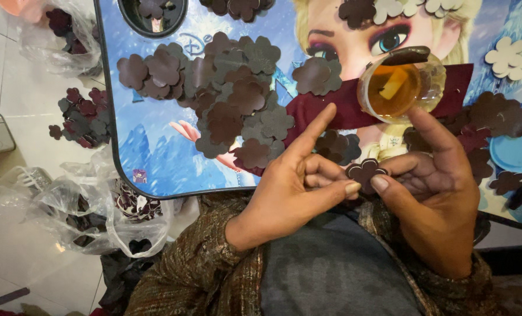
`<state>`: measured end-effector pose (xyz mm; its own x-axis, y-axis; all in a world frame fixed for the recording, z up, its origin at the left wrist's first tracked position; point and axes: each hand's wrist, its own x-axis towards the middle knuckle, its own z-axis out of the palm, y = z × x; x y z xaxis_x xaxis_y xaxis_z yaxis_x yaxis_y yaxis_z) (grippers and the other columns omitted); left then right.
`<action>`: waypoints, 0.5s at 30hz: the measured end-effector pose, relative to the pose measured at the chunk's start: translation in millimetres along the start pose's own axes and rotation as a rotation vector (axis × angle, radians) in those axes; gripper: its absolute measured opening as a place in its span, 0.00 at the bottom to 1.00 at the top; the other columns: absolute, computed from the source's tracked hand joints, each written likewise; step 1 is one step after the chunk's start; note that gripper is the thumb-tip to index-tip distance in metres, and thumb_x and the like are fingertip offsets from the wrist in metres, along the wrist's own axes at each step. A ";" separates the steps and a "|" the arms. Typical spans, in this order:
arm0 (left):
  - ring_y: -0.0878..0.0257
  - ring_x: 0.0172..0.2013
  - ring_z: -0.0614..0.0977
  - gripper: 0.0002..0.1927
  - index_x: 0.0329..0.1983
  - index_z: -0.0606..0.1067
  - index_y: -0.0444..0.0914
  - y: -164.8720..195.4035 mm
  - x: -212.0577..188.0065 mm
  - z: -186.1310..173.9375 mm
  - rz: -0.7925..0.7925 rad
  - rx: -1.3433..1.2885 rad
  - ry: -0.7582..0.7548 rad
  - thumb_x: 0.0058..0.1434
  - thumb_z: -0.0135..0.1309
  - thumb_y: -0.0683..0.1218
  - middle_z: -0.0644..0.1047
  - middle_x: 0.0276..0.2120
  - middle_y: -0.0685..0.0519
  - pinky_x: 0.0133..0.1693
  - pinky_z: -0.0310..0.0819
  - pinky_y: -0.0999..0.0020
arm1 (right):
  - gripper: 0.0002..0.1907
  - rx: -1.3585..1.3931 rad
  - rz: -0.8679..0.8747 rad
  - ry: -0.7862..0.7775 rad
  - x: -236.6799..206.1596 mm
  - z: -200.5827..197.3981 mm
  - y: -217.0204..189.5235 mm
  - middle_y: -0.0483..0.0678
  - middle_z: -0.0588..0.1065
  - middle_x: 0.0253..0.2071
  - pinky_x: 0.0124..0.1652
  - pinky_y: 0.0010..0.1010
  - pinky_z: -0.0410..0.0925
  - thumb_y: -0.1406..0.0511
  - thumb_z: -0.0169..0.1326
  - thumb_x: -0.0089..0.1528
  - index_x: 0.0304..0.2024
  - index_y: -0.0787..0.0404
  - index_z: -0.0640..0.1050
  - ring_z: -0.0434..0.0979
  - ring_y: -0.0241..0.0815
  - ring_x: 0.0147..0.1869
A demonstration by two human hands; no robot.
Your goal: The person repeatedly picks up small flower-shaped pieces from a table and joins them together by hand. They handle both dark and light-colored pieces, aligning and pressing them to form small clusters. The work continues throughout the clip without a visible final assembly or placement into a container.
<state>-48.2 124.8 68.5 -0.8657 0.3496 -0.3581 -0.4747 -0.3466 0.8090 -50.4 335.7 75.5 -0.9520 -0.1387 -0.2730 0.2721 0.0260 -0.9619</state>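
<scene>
Cartoon-printed table (155, 146), both hands pinching one brown flower cutout (365, 172), left hand (290, 187), right hand (436, 193), cutout half hidden

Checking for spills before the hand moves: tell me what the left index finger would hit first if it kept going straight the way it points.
The left hand points its index finger up and right across the dark red strip. Likely it meets the small glass of amber liquid first, though height is hard to judge.
</scene>
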 end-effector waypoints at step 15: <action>0.71 0.41 0.83 0.47 0.84 0.45 0.39 0.1 0.9 -4.0 -0.030 -0.041 -0.002 0.67 0.56 0.36 0.80 0.38 0.53 0.45 0.77 0.77 | 0.44 -0.010 -0.020 0.006 -1.5 2.0 2.2 0.52 0.78 0.43 0.49 0.22 0.72 0.80 0.55 0.63 0.80 0.63 0.56 0.78 0.33 0.47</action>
<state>-49.7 121.6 66.3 -0.8506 0.3623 -0.3810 -0.5067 -0.3712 0.7781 -48.0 334.0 73.9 -0.9579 -0.1336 -0.2542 0.2520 0.0333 -0.9672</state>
